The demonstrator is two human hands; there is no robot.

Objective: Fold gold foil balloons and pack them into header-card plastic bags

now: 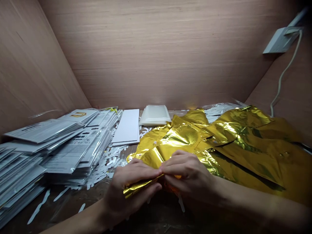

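Observation:
Low in the middle, both hands pinch a folded gold foil balloon. My left hand has its thumb under the folded layers and its fingers over them. My right hand grips the same foil from the right, and the fingertips of both hands meet. Part of the held foil is hidden behind the fingers. Just beyond the hands lies a heap of flat gold foil balloons, loosely overlapping and spreading to the right.
Stacked clear-wrapped cards fill the left side. White cards and a pile of translucent bags lie at the back. White paper strips are scattered between. A power strip with a cable hangs at right.

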